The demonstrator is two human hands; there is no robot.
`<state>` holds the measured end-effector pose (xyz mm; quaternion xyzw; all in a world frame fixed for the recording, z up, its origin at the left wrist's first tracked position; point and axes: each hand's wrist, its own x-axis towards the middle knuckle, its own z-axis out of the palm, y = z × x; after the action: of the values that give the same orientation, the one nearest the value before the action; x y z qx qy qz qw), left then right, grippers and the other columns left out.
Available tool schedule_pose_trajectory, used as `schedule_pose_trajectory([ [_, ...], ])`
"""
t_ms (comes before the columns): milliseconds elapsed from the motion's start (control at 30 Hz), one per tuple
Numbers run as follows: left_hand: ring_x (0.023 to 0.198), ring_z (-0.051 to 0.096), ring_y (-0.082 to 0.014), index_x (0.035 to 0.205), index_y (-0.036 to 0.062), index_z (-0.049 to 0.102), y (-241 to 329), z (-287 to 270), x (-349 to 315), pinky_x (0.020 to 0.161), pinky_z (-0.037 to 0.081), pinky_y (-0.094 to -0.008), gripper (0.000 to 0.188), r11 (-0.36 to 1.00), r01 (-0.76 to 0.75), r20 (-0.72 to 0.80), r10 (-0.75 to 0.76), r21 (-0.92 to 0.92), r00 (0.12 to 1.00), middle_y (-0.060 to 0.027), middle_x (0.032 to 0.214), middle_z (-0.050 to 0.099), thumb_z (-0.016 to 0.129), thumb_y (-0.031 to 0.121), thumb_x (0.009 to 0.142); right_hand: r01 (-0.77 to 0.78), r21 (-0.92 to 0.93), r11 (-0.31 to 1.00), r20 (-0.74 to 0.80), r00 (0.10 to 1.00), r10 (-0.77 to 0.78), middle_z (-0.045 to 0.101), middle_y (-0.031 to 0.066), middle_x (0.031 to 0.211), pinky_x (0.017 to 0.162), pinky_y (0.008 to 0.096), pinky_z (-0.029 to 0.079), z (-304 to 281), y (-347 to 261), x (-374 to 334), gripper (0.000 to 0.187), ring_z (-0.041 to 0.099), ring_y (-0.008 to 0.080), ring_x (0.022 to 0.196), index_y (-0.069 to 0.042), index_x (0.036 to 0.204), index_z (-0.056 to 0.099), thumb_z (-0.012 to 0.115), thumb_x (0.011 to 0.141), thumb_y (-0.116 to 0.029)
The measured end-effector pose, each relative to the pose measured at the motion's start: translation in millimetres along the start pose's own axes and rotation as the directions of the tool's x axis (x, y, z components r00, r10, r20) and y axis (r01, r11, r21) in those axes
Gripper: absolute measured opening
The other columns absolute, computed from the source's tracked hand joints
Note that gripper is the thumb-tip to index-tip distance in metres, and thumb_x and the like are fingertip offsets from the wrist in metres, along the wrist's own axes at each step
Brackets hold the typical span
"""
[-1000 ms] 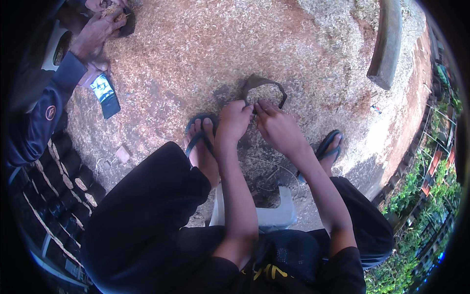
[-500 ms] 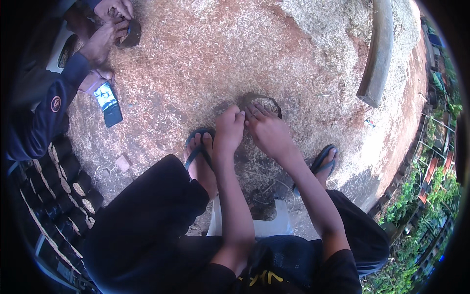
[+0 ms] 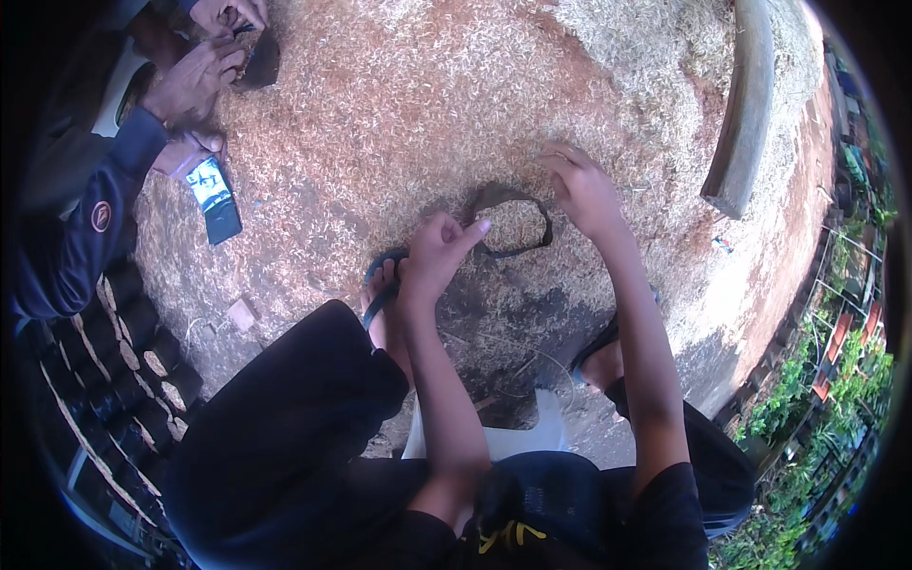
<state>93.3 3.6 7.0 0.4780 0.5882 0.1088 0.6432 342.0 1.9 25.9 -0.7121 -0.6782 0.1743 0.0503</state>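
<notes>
A black plastic bag (image 3: 518,252) stands on the ground in front of me, its round mouth facing up with pale husks inside the rim. My left hand (image 3: 437,258) is at the bag's left side, fingers loosely curled and thumb stretched toward the rim. Whether that thumb touches the plastic I cannot tell. Beyond the bag's right edge, my right hand (image 3: 583,195) is held apart from it, with fingers extended to the left and nothing seen in them.
At upper left, another person's hands (image 3: 195,81) work on a dark bag (image 3: 259,62); a lit phone (image 3: 214,201) is below them. Filled black bags (image 3: 123,332) stand in rows at left. A wooden beam (image 3: 741,123) lies right, and pale husks (image 3: 399,104) cover the ground.
My right hand has lifted off the bag and moved right and away from me, uncovering the bag's mouth. My left hand has shifted slightly left and down, its fingers loosening.
</notes>
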Motion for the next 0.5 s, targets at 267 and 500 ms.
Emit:
schedule_pose_trajectory([
  [267,0.068,0.061,-0.0175,0.083,0.001,0.063,-5,14,1,0.066,0.048,-0.0326,0.041,0.967,0.022,0.064,-0.039,0.254,0.997,-0.0082,0.076,0.065,0.078,0.04,0.083,0.733,-0.434,0.523,0.109,0.619,-0.777,0.04,0.0007,0.156,0.123,0.0481,0.02,37,-63,104,0.046,0.031,0.0212,0.147,-0.021,0.138,0.055,0.06,0.094,-0.034],
  [500,0.065,0.065,-0.0169,0.082,-0.0012,0.066,-13,24,3,0.065,0.051,-0.03,0.032,0.943,0.323,0.339,-0.332,0.086,0.88,-0.0094,0.074,0.068,0.068,0.029,0.092,0.627,-0.481,0.613,0.224,0.764,-0.606,0.044,-0.0015,0.152,0.12,0.0522,0.021,47,-68,122,0.053,0.034,0.0174,0.144,-0.025,0.139,0.053,0.059,0.092,-0.05],
])
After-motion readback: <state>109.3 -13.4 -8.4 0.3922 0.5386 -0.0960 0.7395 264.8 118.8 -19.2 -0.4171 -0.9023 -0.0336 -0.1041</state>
